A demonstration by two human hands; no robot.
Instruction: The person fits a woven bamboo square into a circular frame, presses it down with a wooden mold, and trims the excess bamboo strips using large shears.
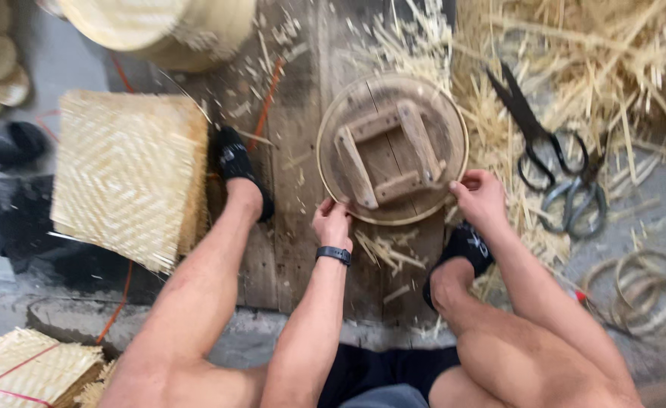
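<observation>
Hands are resting on the near edge of a round wooden form (392, 147) that is lying flat on the boards (295, 151) between our feet. We are pinching its thin bamboo hoop (325, 121) with the left hand (333, 223) at the lower left and with the right hand (480, 195) at the lower right, fingers curled on the rim. The form is sitting just beyond our fingers, away from us, and both hands are equally near. Wooden bars (386, 155) are sticking up in its middle. Scissors (537, 132) are lying on straw (590, 68) to the right, quite near our right hand. A woven mat (125, 170) is lying to the left, well apart. Loose hoops (650, 291) are sitting far right.
</observation>
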